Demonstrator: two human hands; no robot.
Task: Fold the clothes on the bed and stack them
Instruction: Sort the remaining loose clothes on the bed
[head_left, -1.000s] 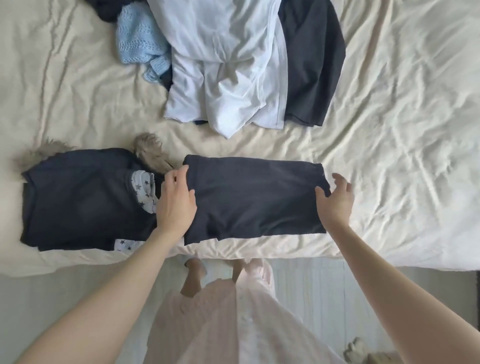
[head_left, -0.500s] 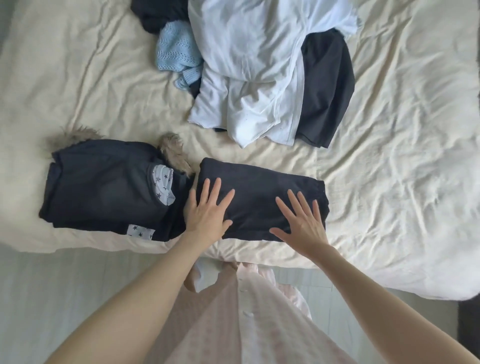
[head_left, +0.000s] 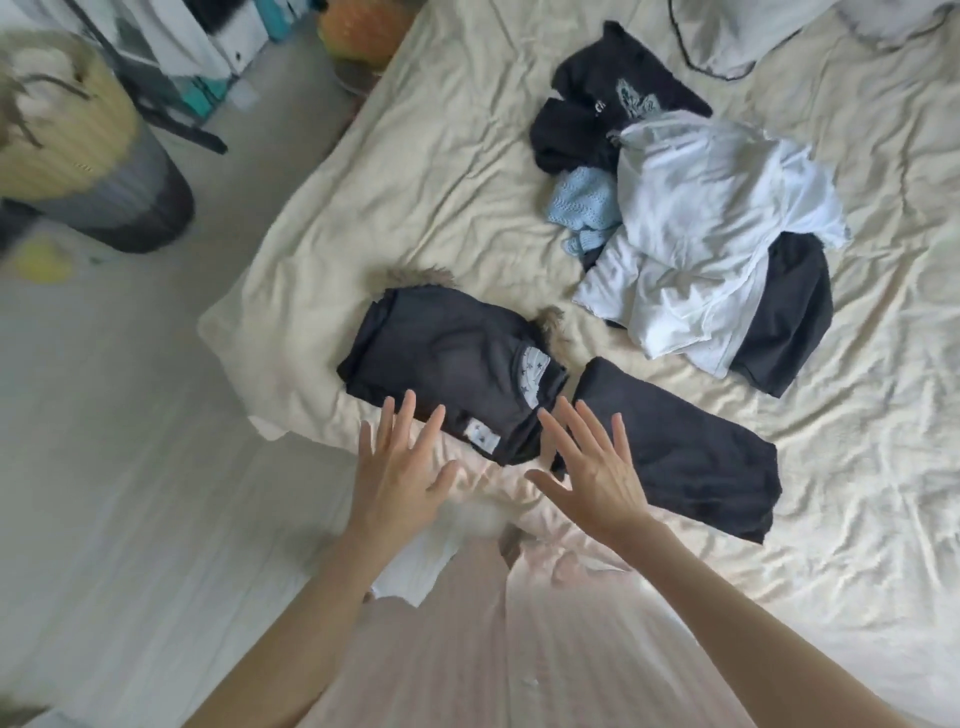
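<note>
Both hands have lifted off the folded dark garment and our view has swung left since the earlier frames.

From the head view, we see our left hand (head_left: 397, 480) and right hand (head_left: 597, 475) hovering with fingers spread and straight, each grip wide open and holding nothing. The right fingertips (head_left: 584, 415) overlap the near corner of the folded dark garment (head_left: 675, 447), which lies flat on the bed (head_left: 467, 182) just right of the folded dark jacket (head_left: 447, 364) with fur trim and a star-print lining. The left fingertips reach the near edge of that jacket. Farther up the bed sits the unfolded heap: a white shirt (head_left: 711, 228), a pale blue knit (head_left: 584, 208) and dark clothes (head_left: 597, 98). A basket (head_left: 67, 135) stands on the floor at the left.
</note>
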